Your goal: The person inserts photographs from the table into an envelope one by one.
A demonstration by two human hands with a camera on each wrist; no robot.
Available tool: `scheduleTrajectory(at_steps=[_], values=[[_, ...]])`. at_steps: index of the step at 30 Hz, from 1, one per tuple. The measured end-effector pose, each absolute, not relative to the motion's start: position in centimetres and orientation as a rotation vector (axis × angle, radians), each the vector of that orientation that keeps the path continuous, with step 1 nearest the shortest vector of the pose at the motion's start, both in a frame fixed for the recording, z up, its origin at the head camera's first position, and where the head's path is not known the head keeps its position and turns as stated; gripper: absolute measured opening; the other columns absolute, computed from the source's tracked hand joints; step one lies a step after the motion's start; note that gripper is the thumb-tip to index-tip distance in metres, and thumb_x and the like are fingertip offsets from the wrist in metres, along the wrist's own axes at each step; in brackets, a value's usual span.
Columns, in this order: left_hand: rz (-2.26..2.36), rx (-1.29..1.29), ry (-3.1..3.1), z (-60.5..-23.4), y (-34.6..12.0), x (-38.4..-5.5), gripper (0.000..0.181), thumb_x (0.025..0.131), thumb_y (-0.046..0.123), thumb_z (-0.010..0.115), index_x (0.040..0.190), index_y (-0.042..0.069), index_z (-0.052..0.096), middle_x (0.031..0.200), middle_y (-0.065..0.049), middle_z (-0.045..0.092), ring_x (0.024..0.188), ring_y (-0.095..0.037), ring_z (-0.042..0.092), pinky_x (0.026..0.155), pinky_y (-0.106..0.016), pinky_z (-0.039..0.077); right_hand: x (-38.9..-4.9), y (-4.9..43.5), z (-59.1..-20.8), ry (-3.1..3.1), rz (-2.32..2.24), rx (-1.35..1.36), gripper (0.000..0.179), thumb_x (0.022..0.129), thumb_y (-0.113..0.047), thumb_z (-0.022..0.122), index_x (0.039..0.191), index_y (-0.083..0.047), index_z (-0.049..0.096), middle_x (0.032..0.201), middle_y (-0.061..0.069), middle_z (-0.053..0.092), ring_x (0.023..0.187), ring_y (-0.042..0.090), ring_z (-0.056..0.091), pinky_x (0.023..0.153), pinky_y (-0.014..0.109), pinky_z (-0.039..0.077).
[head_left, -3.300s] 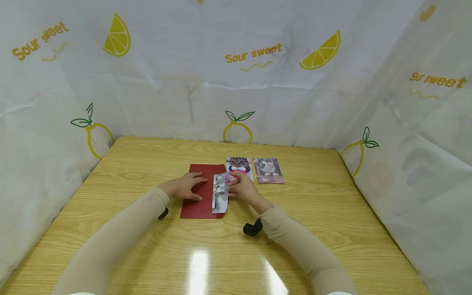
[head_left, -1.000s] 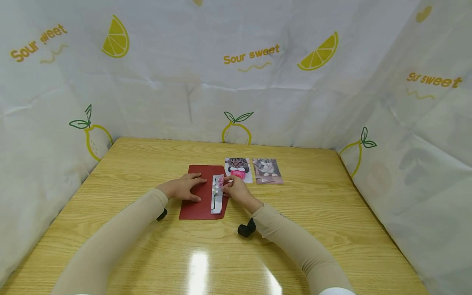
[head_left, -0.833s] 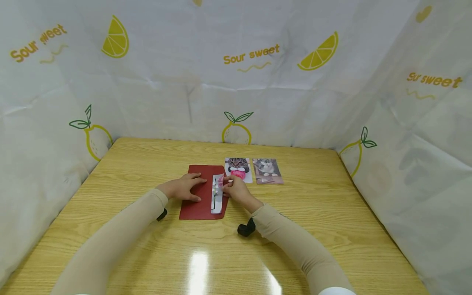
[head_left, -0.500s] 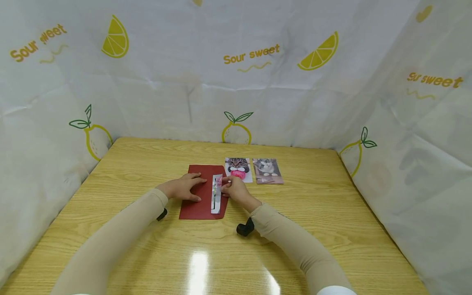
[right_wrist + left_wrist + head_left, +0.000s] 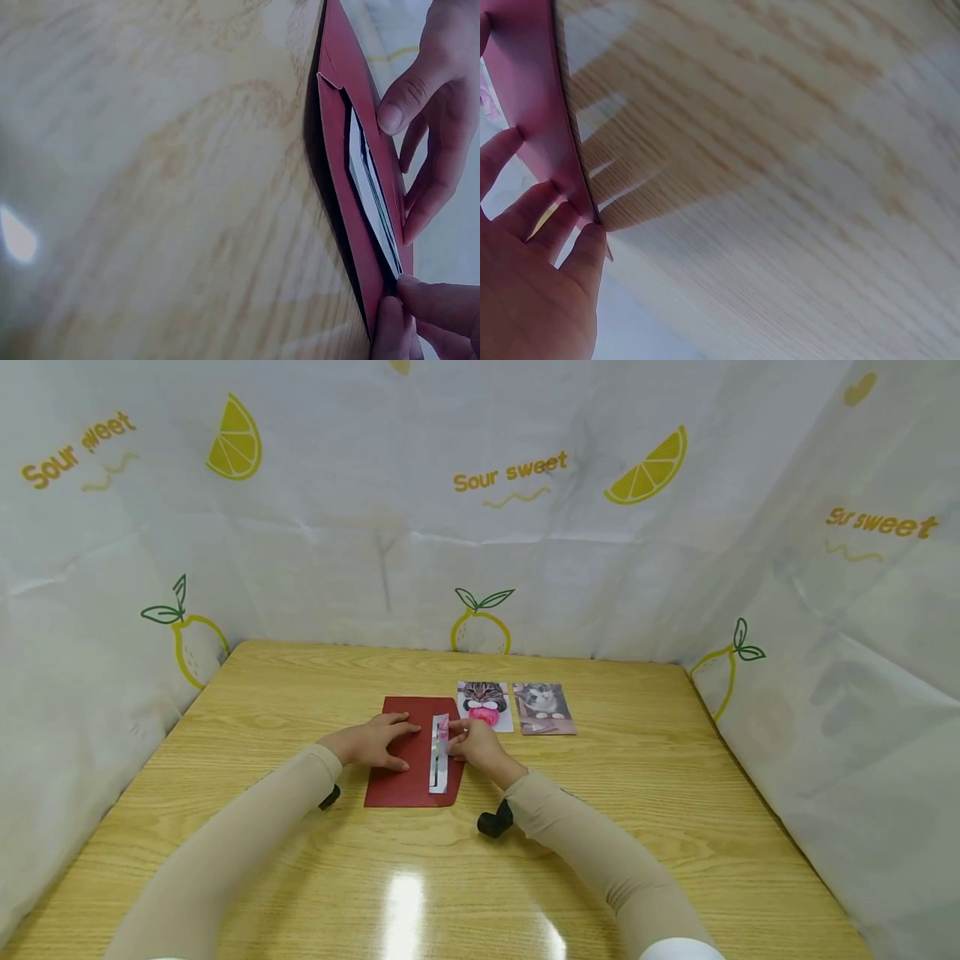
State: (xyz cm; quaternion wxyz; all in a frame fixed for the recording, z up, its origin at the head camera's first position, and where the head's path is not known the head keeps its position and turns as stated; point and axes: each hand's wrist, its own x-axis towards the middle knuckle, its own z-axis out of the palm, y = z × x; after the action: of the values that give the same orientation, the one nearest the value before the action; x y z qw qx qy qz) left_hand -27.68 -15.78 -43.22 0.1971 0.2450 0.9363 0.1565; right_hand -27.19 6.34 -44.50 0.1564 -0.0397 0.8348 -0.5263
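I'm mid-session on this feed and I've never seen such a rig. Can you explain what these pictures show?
There is no machine: these are a person's bare hands. The wide picture comes from a camera worn on the head, looking forward and down; the two close ones come from cameras on each wrist. On the wooden table lies a red envelope, with a printed card partly in its opening. To its right lie a tabby cat photo and a grey-and-white cat photo. The left hand rests, fingers spread, on the envelope; the right hand pinches the card's edge.
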Motion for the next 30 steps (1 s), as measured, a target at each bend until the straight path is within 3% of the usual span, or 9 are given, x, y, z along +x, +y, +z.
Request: scheduleTrajectory(at_steps=[20, 30], values=[[0.437, 0.674, 2.629, -43.34, -15.77, -27.77, 0.072, 0.089, 0.039, 0.069, 0.149, 0.015, 0.038, 0.159, -0.018, 0.018, 0.146, -0.041, 0.017, 0.112, -0.058, 0.029, -27.33, 5.99, -44.31, 2.397, -1.47, -0.102, 0.048, 0.087, 0.005, 0.066, 0.134, -0.002, 0.057, 0.079, 0.013, 0.07, 0.068, 0.008, 0.062, 0.066, 0.024, 0.056], [0.435, 0.67, 2.625, -43.17, -15.72, -27.61, 0.071, 0.089, 0.038, 0.068, 0.15, 0.015, 0.038, 0.16, -0.018, 0.018, 0.146, -0.04, 0.016, 0.112, -0.057, 0.028, -27.19, 5.92, -44.28, 2.407, -1.489, -0.064, 0.036, 0.085, 0.006, 0.068, 0.121, 0.001, 0.063, 0.083, 0.016, 0.07, 0.068, 0.012, 0.063, 0.067, 0.027, 0.057]])
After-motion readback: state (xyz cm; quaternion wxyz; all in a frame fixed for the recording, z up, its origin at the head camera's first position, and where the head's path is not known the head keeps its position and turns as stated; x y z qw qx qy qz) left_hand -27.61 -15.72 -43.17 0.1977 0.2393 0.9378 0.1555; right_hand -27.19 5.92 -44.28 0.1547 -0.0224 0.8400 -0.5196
